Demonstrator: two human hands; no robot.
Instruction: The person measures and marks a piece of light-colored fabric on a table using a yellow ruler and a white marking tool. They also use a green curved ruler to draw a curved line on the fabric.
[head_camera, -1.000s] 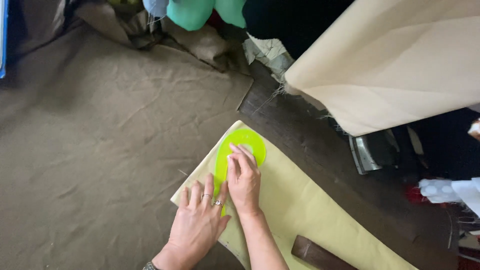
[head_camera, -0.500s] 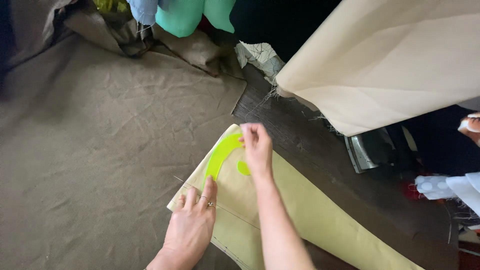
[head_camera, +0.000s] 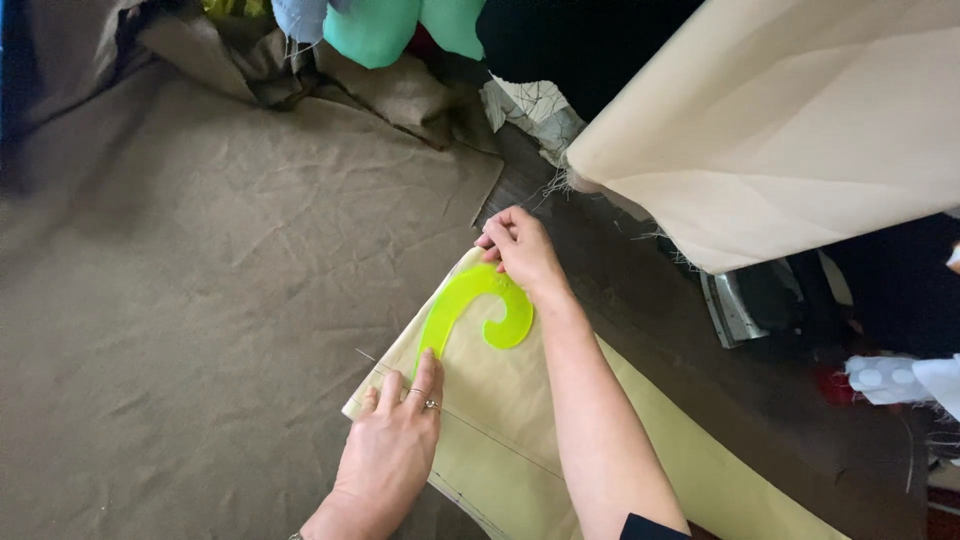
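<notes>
Two hands pin your green curve ruler (head_camera: 470, 310) flat on the pale yellow paper (head_camera: 520, 420). Its long axis runs diagonally, its hooked end toward the beige cloth (head_camera: 800, 130). Your left hand (head_camera: 395, 450) presses spread fingertips on the lower tip; your right hand (head_camera: 520, 250) pinches the upper bend.

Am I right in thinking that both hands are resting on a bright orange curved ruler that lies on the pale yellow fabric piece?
Not quite: the curved ruler is bright green, not orange, as the head view shows. The rest holds: the left hand presses its lower end, the right hand touches its upper curve, and it lies on the pale yellow fabric piece.
</notes>
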